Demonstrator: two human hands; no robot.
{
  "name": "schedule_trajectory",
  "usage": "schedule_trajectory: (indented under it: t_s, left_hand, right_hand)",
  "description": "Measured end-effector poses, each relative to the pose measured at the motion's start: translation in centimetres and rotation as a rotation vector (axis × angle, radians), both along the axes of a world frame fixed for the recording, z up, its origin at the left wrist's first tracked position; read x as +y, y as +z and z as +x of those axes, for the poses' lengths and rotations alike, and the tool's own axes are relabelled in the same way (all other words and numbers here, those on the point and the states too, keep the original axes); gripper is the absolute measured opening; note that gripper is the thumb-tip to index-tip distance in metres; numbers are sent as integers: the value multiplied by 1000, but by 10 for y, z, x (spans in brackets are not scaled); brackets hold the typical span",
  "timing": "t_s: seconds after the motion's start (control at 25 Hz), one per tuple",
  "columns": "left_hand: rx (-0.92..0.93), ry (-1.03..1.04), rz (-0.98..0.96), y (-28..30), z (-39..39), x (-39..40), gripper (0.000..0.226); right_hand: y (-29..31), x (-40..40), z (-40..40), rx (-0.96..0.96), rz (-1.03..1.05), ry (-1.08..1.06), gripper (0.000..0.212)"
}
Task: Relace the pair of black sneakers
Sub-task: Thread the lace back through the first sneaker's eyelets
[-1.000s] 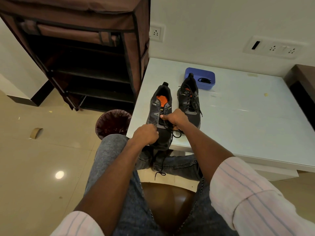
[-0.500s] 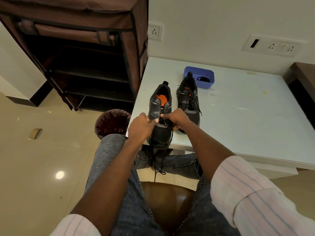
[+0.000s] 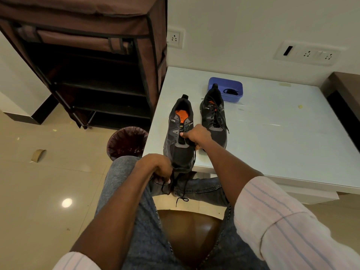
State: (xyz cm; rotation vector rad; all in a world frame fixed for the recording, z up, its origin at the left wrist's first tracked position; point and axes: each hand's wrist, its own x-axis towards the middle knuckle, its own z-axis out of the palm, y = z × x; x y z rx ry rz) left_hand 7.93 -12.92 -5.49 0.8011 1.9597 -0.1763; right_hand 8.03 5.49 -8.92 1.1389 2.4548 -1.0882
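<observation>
- The unlaced sneaker (image 3: 179, 133) lies on the white desk (image 3: 272, 137), toe hanging over the near edge toward me and heel pointing at the wall, so its long axis runs straight away from my body.
- My right hand (image 3: 195, 136) sits on the sneaker's eyelet row, fingers curled and pinching the black lace (image 3: 184, 189) there; it is the hand nearer the next eyelets, which lie just beyond it toward the heel.
- My left hand (image 3: 155, 165) hangs below the toe, off the desk edge, clenched round the lace's loose run, whose tip dangles over my knee.
- The laced sneaker (image 3: 214, 117) stands just beside the first on its right, parallel to it and close against my right wrist, which crowds any sideways pull.
- Behind the pair, a blue tub (image 3: 226, 88) holds something dark, likely a spare lace.
- A waste bin (image 3: 127, 142) stands on the floor left of the desk, well clear.
</observation>
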Motion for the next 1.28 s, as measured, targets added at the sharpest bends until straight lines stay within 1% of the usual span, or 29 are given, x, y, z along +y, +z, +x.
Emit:
schedule_trajectory:
  t_s: [0.04,0.08,0.16,0.2,0.32,0.44,0.48,0.52,0.6,0.64,0.68,0.76,0.84,0.88,0.92,0.96,1.0,1.04,1.08,1.16,1.2,1.24,1.28]
  left_hand:
    - [19,96,60,0,-1,1,23]
    - [72,234,157,-1,-2,3,28]
    - [242,506,361,-5,-5,5,38]
    - [301,552,412,-5,-7,6,41]
    - [323,489,410,-10,-6,10,39]
    - [335,464,393,-10,-4,15,18]
    - [311,473,400,-6,-2,15,13]
    - [236,524,425,-2,-2,15,12]
    - [-56,707,476,6,-2,14,11]
    - [-174,743,455,11,0,13,14]
    - [-220,720,404,13,2,11,15]
    - [-170,629,289,10,4,8,13]
    - [-15,546,235,6,6,6,11]
    - [80,525,232,4,6,6,14]
    - [172,529,248,3,6,6,23]
    - [234,568,280,3,5,5,36]
    - [254,629,333,3,3,6,49]
    - [241,692,405,3,3,6,56]
    - [213,749,483,3,2,8,55]
    - [185,831,608,0,1,12,37]
    - [180,865,652,-2,1,13,26]
    - [148,902,688,-3,1,13,17]
    - [59,946,726,-1,2,13,10]
  right_hand:
    - [0,0,0,3,4,-1,49]
    - [-1,0,0,11,0,-8,50]
    - [-5,4,1,25,-25,-34,55]
    - [-6,6,2,29,-37,-46,55]
    - [-9,5,2,28,-34,-38,58]
    - [-10,4,2,24,-14,-36,61]
    - [-10,3,2,24,-2,-31,60]
    - [-10,3,2,22,13,-23,58]
    - [-9,3,2,16,52,-4,54]
    - [-9,3,2,13,68,2,52]
    - [-9,2,2,6,75,8,52]
    - [-7,1,4,-2,58,12,53]
    - [-1,0,8,9,39,-1,59]
    - [2,-2,11,29,27,-10,61]
    - [6,-4,16,61,1,-26,61]
    - [8,-6,23,105,-55,-48,60]
    - [8,-10,32,145,-129,-79,58]
    - [7,-15,43,168,-202,-105,55]
    - [7,-20,54,161,-249,-115,47]
    - [7,-27,77,104,-255,-96,27]
    - [11,-29,86,89,-249,-82,21]
    - [17,-30,93,112,-285,-77,15]
    - [25,-29,97,188,-397,-97,7]
